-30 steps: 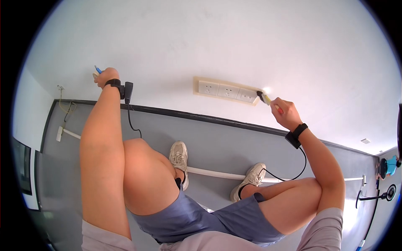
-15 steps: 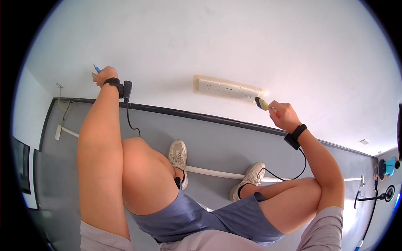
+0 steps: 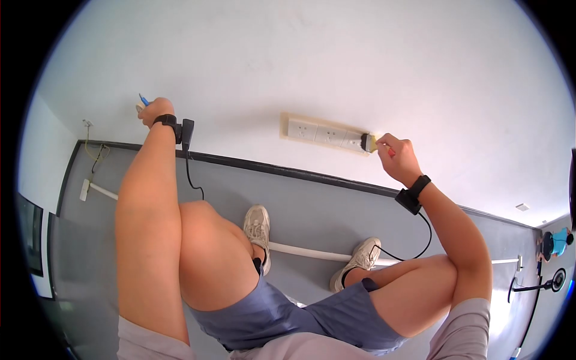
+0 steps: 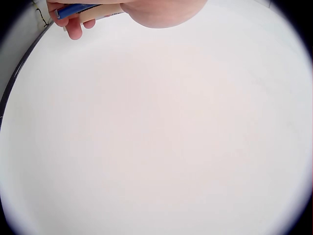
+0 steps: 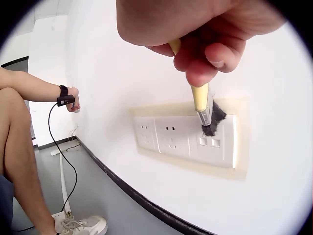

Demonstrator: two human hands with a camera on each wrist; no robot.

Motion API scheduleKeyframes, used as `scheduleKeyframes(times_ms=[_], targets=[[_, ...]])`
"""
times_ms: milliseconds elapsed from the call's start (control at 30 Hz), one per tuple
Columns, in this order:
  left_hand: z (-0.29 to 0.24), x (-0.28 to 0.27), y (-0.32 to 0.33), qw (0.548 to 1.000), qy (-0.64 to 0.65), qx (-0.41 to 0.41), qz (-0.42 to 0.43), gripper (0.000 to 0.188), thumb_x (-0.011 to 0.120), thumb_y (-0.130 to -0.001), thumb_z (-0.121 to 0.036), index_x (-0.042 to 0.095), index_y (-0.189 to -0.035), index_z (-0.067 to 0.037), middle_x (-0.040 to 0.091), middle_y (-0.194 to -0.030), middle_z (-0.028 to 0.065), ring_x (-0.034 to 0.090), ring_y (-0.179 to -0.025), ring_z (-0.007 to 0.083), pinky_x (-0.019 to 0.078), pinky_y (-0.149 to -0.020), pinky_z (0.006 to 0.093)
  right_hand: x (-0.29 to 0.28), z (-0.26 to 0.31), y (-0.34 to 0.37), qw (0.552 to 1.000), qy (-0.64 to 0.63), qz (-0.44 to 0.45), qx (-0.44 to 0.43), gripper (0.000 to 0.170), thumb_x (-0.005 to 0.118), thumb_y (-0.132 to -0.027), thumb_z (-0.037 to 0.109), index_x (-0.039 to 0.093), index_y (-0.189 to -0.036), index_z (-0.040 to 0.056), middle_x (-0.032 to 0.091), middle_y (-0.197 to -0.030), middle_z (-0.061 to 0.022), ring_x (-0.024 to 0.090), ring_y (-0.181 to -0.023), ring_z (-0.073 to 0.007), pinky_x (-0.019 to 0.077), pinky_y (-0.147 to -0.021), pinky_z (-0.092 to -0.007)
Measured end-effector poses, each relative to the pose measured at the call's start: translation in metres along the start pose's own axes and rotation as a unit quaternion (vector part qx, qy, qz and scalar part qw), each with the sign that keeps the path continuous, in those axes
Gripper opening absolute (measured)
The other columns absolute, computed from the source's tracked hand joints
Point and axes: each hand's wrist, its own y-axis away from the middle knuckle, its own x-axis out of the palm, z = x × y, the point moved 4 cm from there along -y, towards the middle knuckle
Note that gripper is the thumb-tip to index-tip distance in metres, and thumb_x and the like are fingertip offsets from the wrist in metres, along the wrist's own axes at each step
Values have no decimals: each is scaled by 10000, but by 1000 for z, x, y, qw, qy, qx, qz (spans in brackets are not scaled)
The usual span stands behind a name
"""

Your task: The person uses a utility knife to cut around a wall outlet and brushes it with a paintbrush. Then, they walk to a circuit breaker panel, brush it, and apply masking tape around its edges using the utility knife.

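Observation:
My right hand (image 3: 401, 159) grips a yellow-handled brush (image 5: 200, 98) with dark bristles. The bristles touch the rightmost panel of a white socket strip (image 5: 181, 137) on the wall, and beige tape (image 5: 239, 171) frames the strip. In the head view the same strip (image 3: 327, 133) lies to the left of the right hand. Far to the left, close to the wall, my left hand (image 3: 157, 111) holds a blue pen-like tool (image 3: 144, 100) together with a beige roll or block (image 4: 100, 12), whose shape is partly hidden by the fingers.
A black baseboard (image 3: 288, 173) runs between the white wall and grey floor. A white pipe (image 3: 309, 253) crosses the floor near two shoes. Thin black cables hang from both wrist devices. At the far right are a black fan (image 3: 558, 280) and another person (image 3: 558, 243).
The brush has moved left and its bristles now lie over the rightmost socket panel; half a second ago they were at its lower right corner. The left hand keeps its hold.

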Motion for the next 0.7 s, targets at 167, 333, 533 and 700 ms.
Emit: scheduleKeyframes(times_ms=[167,333,533,700], targets=[[4,1,0,1000,6,-1,2,485,609,-926,-186,462,-1296,90,633,-1245,277,699,-1083,413,585,-935,489,29,18,-19,998,-2,-22,-56,133,601,-949,80,631,-874,-26,595,-612,-213,569,-532,-399,469,-534,-442],[4,0,2,1000,10,6,14,472,588,-932,-165,462,-1307,91,639,-1256,285,695,-1098,412,583,-943,491,58,32,-45,999,-1,-10,-44,143,610,-950,82,634,-866,-32,595,-597,-205,559,-497,-356,459,-517,-419],[6,-5,8,1000,3,-8,17,447,567,-955,-183,465,-1292,93,642,-1244,293,697,-1090,422,589,-939,480,95,64,-71,998,27,5,-62,159,573,-912,96,601,-816,-28,609,-649,-259,613,-637,-454,500,-606,-535],[11,3,1,1000,11,-15,4,428,533,-992,-212,461,-1284,93,642,-1235,298,698,-1083,430,591,-932,487,134,103,-87,992,93,66,-63,159,555,-890,103,620,-866,-41,671,-757,-280,658,-712,-476,548,-683,-554]])
